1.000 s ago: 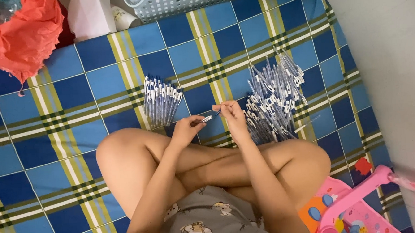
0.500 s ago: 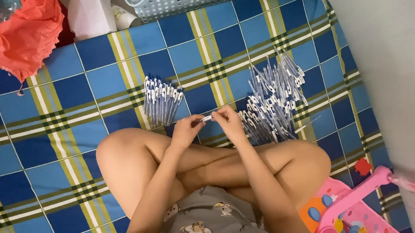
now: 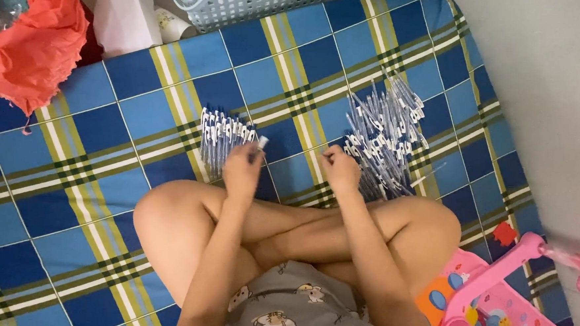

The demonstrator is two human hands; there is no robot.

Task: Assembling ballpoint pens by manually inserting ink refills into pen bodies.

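Left hand (image 3: 242, 167) fingers pinch one pen (image 3: 260, 143) beside small pen pile (image 3: 222, 135); right hand (image 3: 340, 168) closed, contents unclear, at 9 o'clock of large pen pile (image 3: 387, 131).

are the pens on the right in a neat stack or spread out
Spread out: the right pile of clear blue-tipped pens lies fanned and crisscrossed on the blue checked mat.

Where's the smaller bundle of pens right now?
In the head view the smaller bundle of pens lies on the checked blue mat, left of centre, just beyond the left hand, which holds one pen at its edge.
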